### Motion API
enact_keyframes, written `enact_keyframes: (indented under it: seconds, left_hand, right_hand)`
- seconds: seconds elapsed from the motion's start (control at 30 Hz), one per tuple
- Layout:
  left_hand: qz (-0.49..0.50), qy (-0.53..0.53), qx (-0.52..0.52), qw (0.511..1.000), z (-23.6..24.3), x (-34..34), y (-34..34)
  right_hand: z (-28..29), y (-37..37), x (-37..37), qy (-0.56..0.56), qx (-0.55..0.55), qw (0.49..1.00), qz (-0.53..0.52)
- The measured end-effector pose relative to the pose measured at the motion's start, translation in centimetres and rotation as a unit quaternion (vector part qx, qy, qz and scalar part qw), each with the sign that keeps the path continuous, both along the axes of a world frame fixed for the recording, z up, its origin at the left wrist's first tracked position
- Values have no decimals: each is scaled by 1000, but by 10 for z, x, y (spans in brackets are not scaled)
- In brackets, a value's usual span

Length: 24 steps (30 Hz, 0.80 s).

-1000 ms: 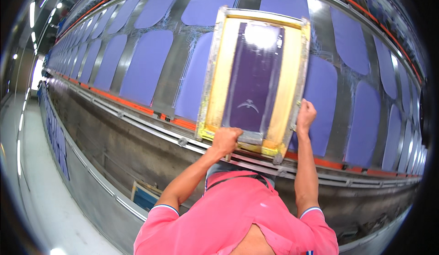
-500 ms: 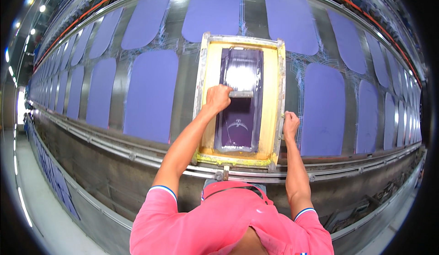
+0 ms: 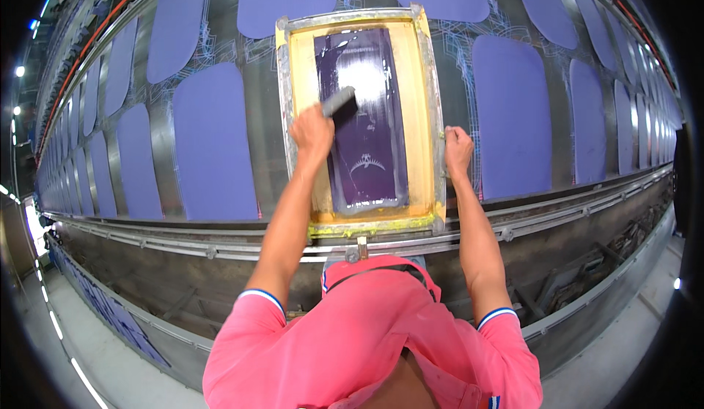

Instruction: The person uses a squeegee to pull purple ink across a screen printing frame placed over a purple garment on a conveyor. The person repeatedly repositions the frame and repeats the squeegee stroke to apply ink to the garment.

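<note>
A screen printing frame (image 3: 430, 71) with metal edges and a yellow border lies on the long dark table in front of me. Its mesh panel (image 3: 367, 141) is dark purple, with a bright glare near the far part and a pale crest-like design toward the near end. My left hand (image 3: 312, 134) is closed round a grey squeegee (image 3: 339, 102), which slants over the panel's left side; whether its blade touches the mesh I cannot tell. At the frame's right edge, my right hand (image 3: 459, 151) is closed on the side bar, its fingertips partly hidden.
Purple rounded fabric panels (image 3: 511, 115) lie in rows along the table, on both sides of the frame. Metal rails (image 3: 557, 214) run along the table's near edge, just before my body. Thin blue lines mark the dark surface between panels.
The squeegee has turned from level to slanted and shifted toward the panel's left edge with my left hand. My right hand stays at the frame's side. The whole view has shifted.
</note>
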<state>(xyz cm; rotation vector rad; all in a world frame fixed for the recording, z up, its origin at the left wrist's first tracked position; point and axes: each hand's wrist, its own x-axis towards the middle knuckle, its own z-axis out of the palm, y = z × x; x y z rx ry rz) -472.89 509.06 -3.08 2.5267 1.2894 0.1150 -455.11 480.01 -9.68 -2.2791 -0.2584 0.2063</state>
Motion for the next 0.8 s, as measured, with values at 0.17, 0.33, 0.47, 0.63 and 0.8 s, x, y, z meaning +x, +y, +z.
enact_keyframes:
  seconds: [0.17,0.33,0.47,0.63,0.8]
  left_hand:
    - [22,23,-55,998,21,-91,-131]
    - [-135,-36,-43,989,23,-142,-202]
    - [-197,-39,-43,979,16,-167,-211]
    - [-239,-103,16,965,-2,-137,-183]
    - [-211,-122,58,968,-12,-35,-81]
  right_hand:
    - [-3,0,4,-10,-13,1000,2]
    - [-3,3,3,-36,-13,999,12]
    - [0,2,3,-9,-30,1000,2]
    - [12,4,-4,-28,-71,997,-4]
    - [43,61,14,-181,11,978,102]
